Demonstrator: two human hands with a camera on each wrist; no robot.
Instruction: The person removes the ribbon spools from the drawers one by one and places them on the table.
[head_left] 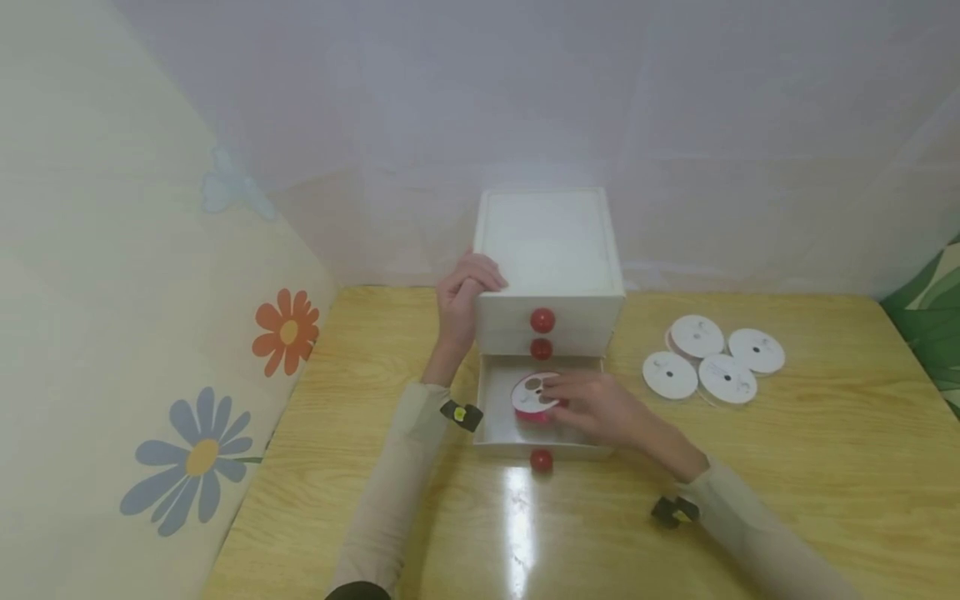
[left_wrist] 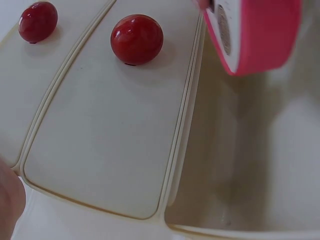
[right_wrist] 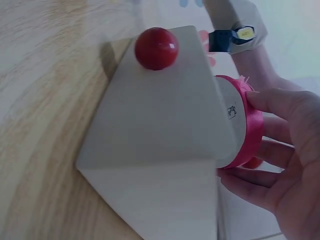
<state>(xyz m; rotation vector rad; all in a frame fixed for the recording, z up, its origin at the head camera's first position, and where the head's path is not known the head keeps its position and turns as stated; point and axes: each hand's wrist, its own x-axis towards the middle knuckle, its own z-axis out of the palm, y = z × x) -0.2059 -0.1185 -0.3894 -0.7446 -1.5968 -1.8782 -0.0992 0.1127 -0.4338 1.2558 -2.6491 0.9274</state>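
A white drawer cabinet [head_left: 551, 242] with red round knobs stands on the table, its bottom drawer [head_left: 498, 408] pulled out. My left hand [head_left: 467, 292] holds the cabinet's upper left front edge, fingers bent over onto the top. Over the open drawer, my right hand [head_left: 600, 407] grips a spool of pink ribbon [head_left: 531, 398] by its right side. The right wrist view shows the thumb and fingers around the pink ribbon [right_wrist: 254, 125]. Above the drawer's interior, the pink spool [left_wrist: 265, 37] also appears in the left wrist view, partly cut off.
Several white ribbon spools [head_left: 670, 375] lie grouped on the wooden table [head_left: 825, 467], right of the cabinet. A pale wall [head_left: 420, 108] rises behind, and a flower-decorated panel [head_left: 97, 317] borders the table's left side. The two upper drawers, with red knobs [head_left: 542, 320], are closed.
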